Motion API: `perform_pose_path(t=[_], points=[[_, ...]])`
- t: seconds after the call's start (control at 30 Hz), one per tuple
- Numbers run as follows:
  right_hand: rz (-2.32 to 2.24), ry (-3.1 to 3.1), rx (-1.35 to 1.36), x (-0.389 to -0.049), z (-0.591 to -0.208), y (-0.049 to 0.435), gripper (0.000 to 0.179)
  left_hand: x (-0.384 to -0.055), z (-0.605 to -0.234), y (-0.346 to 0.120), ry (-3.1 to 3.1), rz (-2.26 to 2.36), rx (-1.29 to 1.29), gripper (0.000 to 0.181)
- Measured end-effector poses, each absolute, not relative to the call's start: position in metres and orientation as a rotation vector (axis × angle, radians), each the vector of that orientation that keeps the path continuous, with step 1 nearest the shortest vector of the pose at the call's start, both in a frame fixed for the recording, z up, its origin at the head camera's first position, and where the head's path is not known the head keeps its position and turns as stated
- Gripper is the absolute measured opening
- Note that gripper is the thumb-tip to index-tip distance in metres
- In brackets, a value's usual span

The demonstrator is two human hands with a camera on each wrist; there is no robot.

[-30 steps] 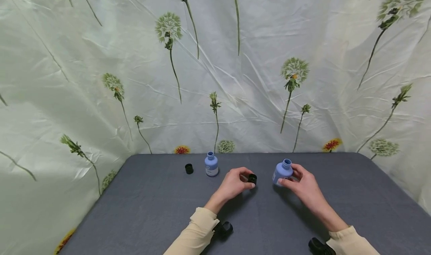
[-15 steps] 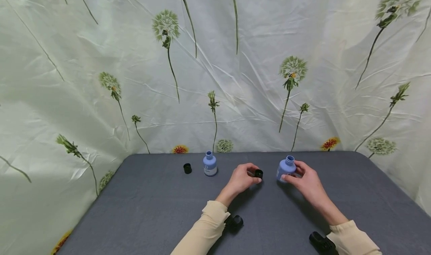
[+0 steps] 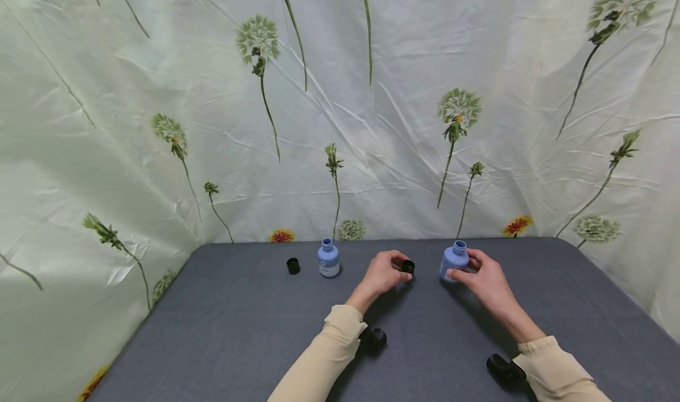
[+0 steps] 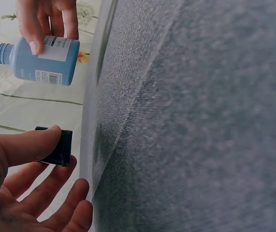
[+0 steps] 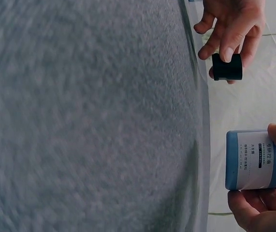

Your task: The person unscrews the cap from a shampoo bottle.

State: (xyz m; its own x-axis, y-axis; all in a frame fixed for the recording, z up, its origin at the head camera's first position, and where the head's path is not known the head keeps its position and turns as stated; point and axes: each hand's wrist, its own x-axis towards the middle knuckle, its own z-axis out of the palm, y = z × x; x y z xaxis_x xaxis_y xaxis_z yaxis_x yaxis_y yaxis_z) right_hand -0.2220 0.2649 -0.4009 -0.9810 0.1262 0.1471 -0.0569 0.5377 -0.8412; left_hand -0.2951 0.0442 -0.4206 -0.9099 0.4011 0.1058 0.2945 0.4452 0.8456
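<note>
My left hand (image 3: pixel 383 272) pinches a black bottle cap (image 3: pixel 408 267) between thumb and fingers, held above the table. In the left wrist view the thumb lies across the side of the cap (image 4: pixel 60 147). To its right, my right hand (image 3: pixel 486 281) grips a blue bottle (image 3: pixel 453 264) by its body, upright, with its neck uncovered. A white printed label (image 5: pixel 256 159) shows on the bottle in the right wrist view. Cap and bottle are apart. Bottle and cap both hang clear of the tabletop.
A second uncapped blue bottle (image 3: pixel 329 260) stands at the back of the grey table (image 3: pixel 239 331). Left of it lies another black cap (image 3: pixel 293 265). A flower-printed sheet (image 3: pixel 393 124) hangs behind the table. Black wrist devices (image 3: pixel 375 340) sit under both sleeves.
My left hand has moved to the right with the cap, nearer the held bottle. The right hand and its bottle have shifted slightly right and up in view. The head view has shifted slightly.
</note>
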Motion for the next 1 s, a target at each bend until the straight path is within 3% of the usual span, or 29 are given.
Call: perform_pose_path(t=[1.0], points=[[1.393,-2.667,-0.087,-0.245,-0.404,0.288,0.074,-0.314,-0.416,0.079,2.729,1.187,0.677,0.026]])
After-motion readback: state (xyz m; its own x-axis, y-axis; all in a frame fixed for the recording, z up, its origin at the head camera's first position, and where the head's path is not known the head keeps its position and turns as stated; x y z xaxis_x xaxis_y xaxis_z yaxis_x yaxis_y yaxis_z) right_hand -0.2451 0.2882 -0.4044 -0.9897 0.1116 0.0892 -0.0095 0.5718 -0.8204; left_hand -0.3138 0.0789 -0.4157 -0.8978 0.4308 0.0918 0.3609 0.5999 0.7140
